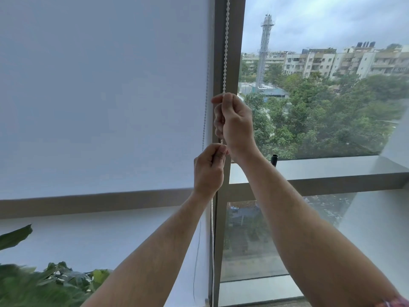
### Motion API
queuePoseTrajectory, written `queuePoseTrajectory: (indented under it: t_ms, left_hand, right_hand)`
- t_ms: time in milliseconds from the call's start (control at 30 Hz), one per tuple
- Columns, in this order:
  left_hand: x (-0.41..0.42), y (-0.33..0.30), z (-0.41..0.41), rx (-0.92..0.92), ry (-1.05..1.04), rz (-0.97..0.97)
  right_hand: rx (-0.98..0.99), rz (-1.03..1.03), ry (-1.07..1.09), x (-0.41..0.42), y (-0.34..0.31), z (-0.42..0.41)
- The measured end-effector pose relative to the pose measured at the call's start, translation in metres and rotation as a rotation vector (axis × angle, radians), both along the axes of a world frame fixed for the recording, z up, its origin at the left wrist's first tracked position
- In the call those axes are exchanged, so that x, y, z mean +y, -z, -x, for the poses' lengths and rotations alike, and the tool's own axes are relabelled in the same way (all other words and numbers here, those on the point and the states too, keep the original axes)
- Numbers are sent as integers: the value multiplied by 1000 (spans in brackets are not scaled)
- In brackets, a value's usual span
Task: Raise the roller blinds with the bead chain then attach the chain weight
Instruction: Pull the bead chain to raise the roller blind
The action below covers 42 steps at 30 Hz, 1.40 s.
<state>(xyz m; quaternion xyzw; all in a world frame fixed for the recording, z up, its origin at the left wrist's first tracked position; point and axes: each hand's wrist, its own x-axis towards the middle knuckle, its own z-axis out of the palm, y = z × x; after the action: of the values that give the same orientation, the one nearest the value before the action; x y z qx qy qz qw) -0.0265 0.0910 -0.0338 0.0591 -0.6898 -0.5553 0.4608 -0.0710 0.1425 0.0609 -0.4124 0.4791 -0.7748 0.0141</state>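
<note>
Green leafy plant (44, 282), lower left; white fabric roller blind (99, 96) covering its pane almost fully. Left hand (209, 168), then right hand (234, 122), fingers clamped on the white bead chain (226, 45) beside the grey frame (234, 29). Raising barely begun; weight unseen, unattached.

This looks like a room high up in a modern building, an apartment or an office; which one cannot be told. A tall window frame (230, 52) of grey metal divides floor-length glass, and a white roller blind (99, 96) with a bead chain (226, 45) covers the left pane. Leafy indoor plants (44, 282) stand at the lower left. Through the right pane, treetops (327, 116), apartment blocks (332, 60) and a lattice tower (264, 52) lie below and beyond, under an overcast sky.
</note>
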Motion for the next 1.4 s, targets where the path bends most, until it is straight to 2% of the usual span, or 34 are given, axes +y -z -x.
queuePoseTrajectory:
  t_ms: [233,367,500,567,700,800,900,967,1167,1267,1400]
  left_hand:
    - [8,36,-7,-85,-2,45]
    - [9,67,-12,-200,108,23]
    - [4,67,-16,-261,236,47]
    - [3,55,-19,-214,238,-22]
    - [5,11,-19,5,213,-177]
    - [10,-30,-16,91,209,-97]
    - [9,-67,-12,90,189,0]
    - [8,-80,-9,116,179,-13]
    - [23,-57,-8,136,162,-67]
    - [20,-59,-7,140,124,-50]
    - [18,-54,-4,168,120,-34]
  right_hand:
    - [65,-89,157,-1,47,1]
    - [33,-178,166,4,86,3]
    - [11,-177,193,9,99,3]
    - [14,-167,207,8,101,0]
    - [-2,-169,196,3,102,-5]
    - [34,-177,199,-1,105,-6]
    - [43,-232,221,3,120,-13]
    - [47,-285,226,8,137,-18]
    - [-37,-340,103,24,158,-19]
    - [-92,-336,-47,31,149,-13]
    - [-161,-225,-102,37,115,4]
